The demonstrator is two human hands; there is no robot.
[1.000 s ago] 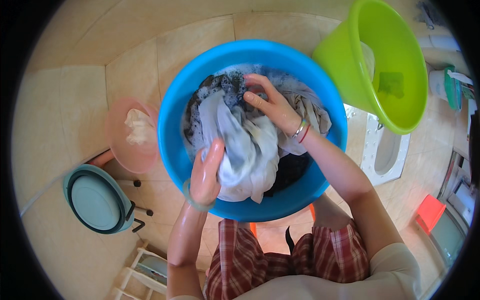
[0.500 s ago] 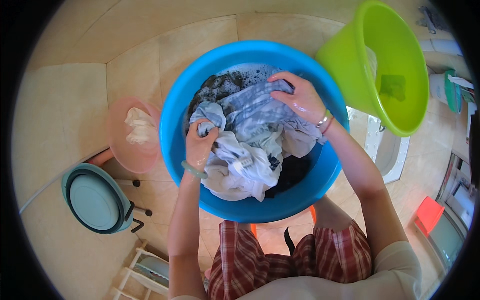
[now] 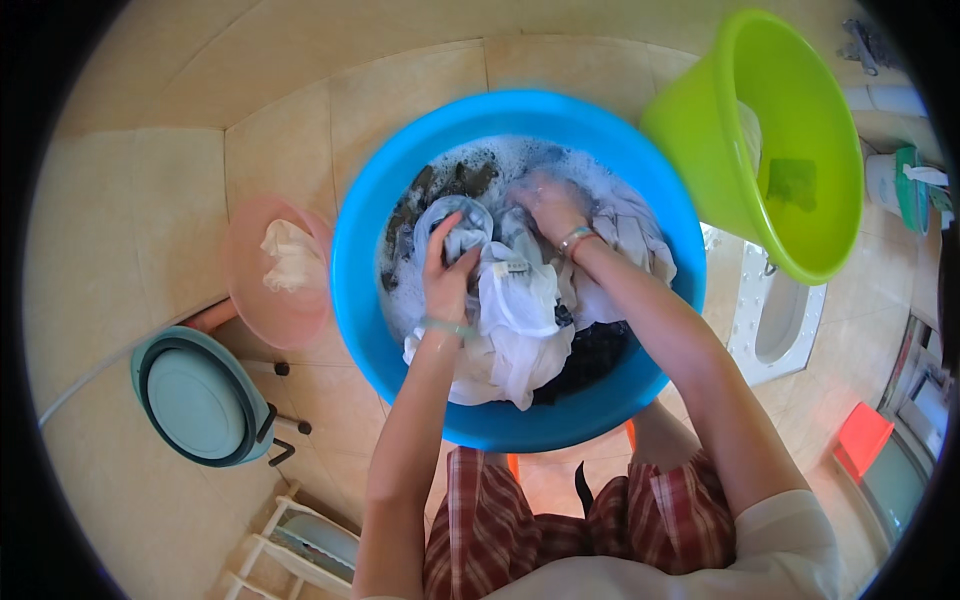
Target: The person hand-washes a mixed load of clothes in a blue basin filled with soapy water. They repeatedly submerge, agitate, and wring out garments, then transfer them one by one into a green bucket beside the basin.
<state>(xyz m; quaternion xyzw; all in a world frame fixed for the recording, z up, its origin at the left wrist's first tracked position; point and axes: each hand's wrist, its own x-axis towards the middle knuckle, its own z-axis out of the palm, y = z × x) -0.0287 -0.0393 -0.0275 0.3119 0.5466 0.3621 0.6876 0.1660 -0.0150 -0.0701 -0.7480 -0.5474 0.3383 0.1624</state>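
Note:
A big blue basin (image 3: pixel 520 432) holds soapy water and a heap of wet laundry. My left hand (image 3: pixel 447 285) grips a bunched light blue garment (image 3: pixel 470 215), its thumb and fingers curved around the cloth. To the right, my right hand (image 3: pixel 552 205) is pushed down into the suds among the clothes. Motion and foam blur its fingers, so its grip does not show. White cloth (image 3: pixel 518 300) with a small printed label bulges up between my forearms. Dark cloth (image 3: pixel 590 350) lies low in the water at the near right, and more dark fabric soaks at the far left.
A lime green tub (image 3: pixel 690 150) stands tilted at the far right, beside a white squat toilet (image 3: pixel 745 320). On the left are a pink basin (image 3: pixel 255 305) with pale cloth and a grey-green collapsible basin (image 3: pixel 195 405). A white rack (image 3: pixel 270 540) stands at lower left.
My right hand has plunged down into the water, taking the blue plaid garment under. More suds now cover the surface. My left hand has shifted slightly right and keeps its cloth.

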